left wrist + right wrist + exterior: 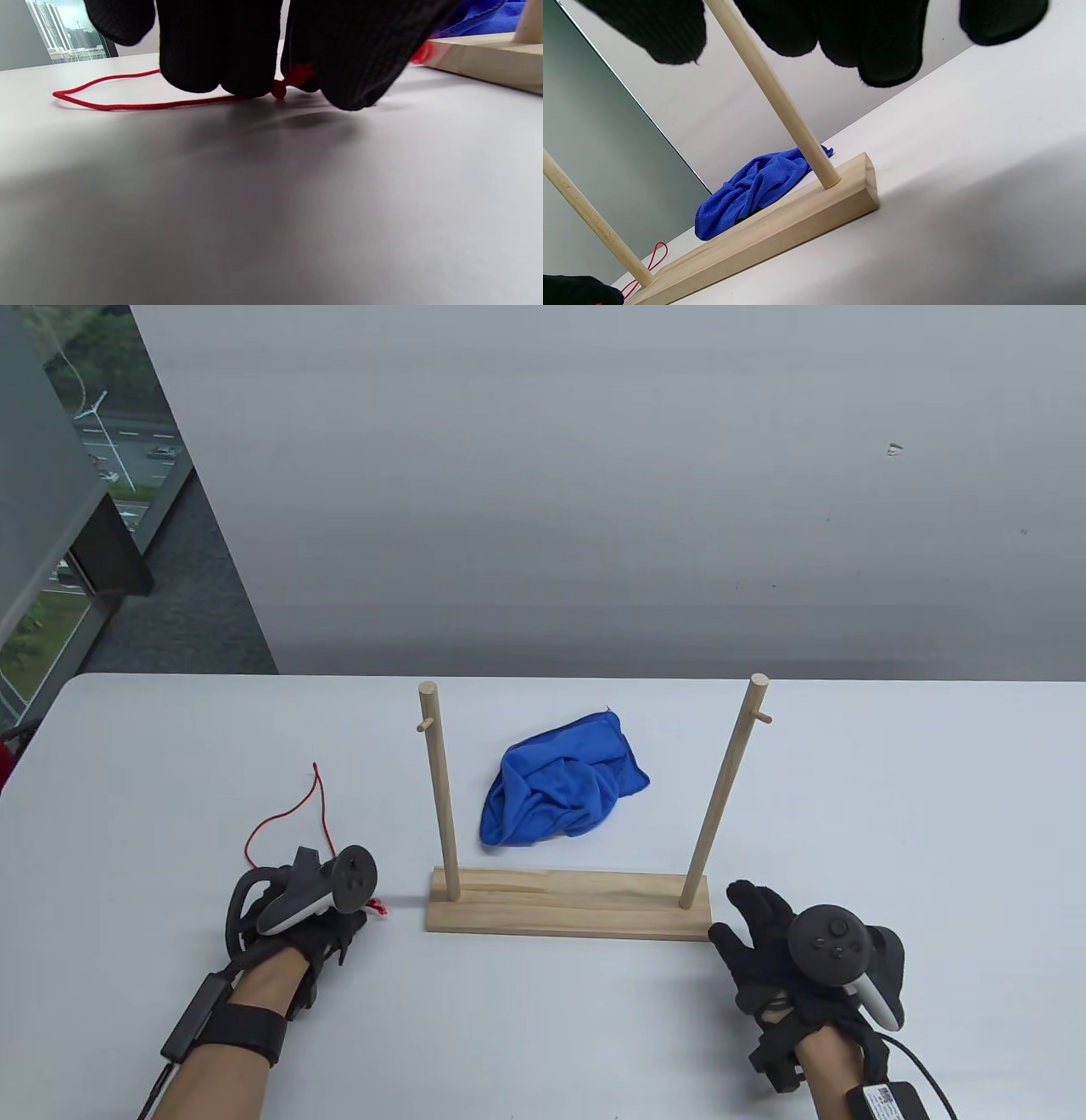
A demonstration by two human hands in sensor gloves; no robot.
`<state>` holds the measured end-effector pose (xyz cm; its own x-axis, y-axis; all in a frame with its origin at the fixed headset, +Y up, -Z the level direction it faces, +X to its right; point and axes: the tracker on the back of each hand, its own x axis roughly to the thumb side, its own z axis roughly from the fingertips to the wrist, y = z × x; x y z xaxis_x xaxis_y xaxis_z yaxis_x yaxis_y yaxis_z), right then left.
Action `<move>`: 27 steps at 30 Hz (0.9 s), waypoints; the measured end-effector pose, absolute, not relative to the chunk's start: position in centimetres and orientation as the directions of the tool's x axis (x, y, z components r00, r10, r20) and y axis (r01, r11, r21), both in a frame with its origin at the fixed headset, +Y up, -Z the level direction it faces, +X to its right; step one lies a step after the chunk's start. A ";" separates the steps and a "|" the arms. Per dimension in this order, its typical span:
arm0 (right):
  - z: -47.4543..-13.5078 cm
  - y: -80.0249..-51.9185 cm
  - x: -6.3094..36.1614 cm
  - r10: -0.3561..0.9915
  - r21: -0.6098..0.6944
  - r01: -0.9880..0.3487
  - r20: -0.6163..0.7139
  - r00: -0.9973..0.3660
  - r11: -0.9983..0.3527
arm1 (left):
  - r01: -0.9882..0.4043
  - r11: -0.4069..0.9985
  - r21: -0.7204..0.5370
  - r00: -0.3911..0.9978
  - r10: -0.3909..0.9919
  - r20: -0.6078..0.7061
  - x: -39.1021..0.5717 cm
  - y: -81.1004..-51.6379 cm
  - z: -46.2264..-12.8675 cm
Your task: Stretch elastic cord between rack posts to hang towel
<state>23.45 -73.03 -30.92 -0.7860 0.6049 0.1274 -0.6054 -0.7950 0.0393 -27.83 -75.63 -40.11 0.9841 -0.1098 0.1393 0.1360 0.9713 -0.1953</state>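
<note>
Pinching at the knotted end of the red cord [144, 103] with the left hand [297, 920], fingertips [237, 80] pressed down onto the table [543, 1027] and closed together around the knot; rest of the cord trailing away from the fingertips in a slack loop, lying flat. Looks thin, light and limp, so likely to slip out of gloved fingers unless taken right at the knot or the end loop, where there is some bulk to hold. Being elastic, should pull back once stretched, so probably needs a firm pinch and a steady draw.

Hovering just beside the near right corner of the wooden rack [568, 903], the right hand [776, 954] with fingers [886, 51] spread and holding nothing; right post [725, 793] rising just ahead of the fingertips, left post [439, 793] beyond the left hand's fingertips to the right. Small pegs near both post tops, likely the hooking points. Base may want steadying, since a taut cord could tip or drag so light a rack.

Lying crumpled past both posts, well beyond either hand's fingertips, the blue towel [564, 785]: soft, floppy, easy to gather anywhere along an edge.
</note>
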 end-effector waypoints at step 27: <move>-31.0 -73.1 23.6 0.626 0.038 -0.626 0.124 -0.770 -0.779 | 0.107 0.982 -0.153 0.989 -0.089 0.121 -28.4 -76.2 -40.6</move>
